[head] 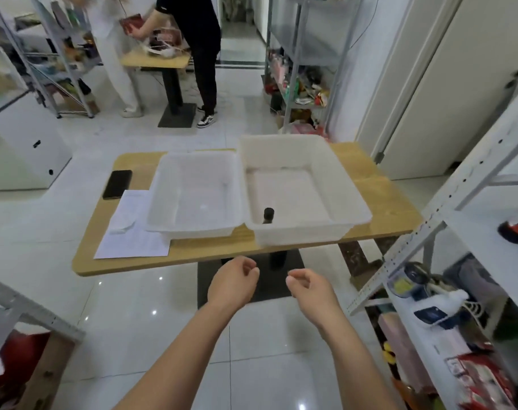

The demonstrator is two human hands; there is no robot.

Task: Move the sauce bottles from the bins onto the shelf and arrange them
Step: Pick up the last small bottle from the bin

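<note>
Both hands hang out over the tiled floor, short of the table (pixel 210 257), and neither holds anything. The left hand (pixel 232 281) has its fingers loosely curled towards the thumb, and the right hand (pixel 309 287) is curled in much the same slack way. The two are near each other but apart. On the wooden table two white bins stand side by side, their walls touching. The left bin (pixel 189 232) is the shallower. The right bin (pixel 281 152) is deeper and juts a little over the table's near edge. One dark bottle (pixel 268 216) with a black cap stands upright in the right bin, close against its near wall, with only its neck and cap showing above the rim. Left of the bins lie a sheet of paper (pixel 130 232) and, beyond it, a black phone (pixel 117 184). The white shelf (pixel 476 241) rises at the right; a dark, red-banded thing (pixel 515 230) on it may be a bottle, but it is too blurred to tell. Two people stand at another table further back.
</note>
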